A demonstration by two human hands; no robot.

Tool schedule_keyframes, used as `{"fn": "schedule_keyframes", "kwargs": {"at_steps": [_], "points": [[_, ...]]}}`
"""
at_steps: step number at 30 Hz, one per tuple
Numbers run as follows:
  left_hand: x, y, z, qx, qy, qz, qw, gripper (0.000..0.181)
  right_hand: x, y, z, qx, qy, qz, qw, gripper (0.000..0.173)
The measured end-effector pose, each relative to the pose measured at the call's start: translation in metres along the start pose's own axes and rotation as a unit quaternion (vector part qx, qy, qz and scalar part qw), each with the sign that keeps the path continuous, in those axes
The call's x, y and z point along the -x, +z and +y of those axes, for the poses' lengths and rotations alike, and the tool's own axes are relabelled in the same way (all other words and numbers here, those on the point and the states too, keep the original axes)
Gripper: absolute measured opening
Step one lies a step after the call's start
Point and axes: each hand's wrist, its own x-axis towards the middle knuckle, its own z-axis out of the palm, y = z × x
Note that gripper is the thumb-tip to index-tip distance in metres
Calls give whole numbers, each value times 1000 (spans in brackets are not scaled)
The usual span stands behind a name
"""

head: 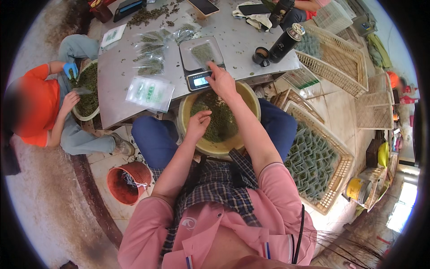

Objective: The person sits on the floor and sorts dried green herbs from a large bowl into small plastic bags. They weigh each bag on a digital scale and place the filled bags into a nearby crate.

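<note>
A clear plastic bag of green dried herb (203, 53) lies on the tray of a digital scale (184, 64) with a lit display. My right hand (221, 80) reaches over the scale, its fingertips at the bag's near edge; whether they pinch it I cannot tell. My left hand (199, 124) hovers above a yellow basin (250, 101) of loose green herb, fingers slightly curled and apart, holding nothing. Left of the scale, several filled bags (151, 53) lie in a column. Nearer the table edge is a stack of printed, flat plastic bags (150, 94).
A black thermos (285, 43) and a cup (261, 56) stand on the metal table (114, 77). Crates sit at the right, one (342, 181) holding many filled bags. A red bucket (129, 183) stands lower left. A co-worker (43, 104) sits left beside another basin (88, 117).
</note>
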Motion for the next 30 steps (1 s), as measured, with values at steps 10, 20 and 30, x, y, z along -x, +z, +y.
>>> {"fn": "schedule_keyframes", "kwargs": {"at_steps": [10, 20, 30], "points": [[-8, -16, 23, 24, -56, 15, 998, 23, 25, -6, 14, -319, 131, 47, 938, 7], [-11, -6, 27, 230, -155, -43, 960, 38, 92, -33, 8, -207, 53, -189, 958, 26], [-9, -17, -9, -32, 19, -34, 999, 28, 55, -22, 19, -111, 51, 26, 992, 22]]}}
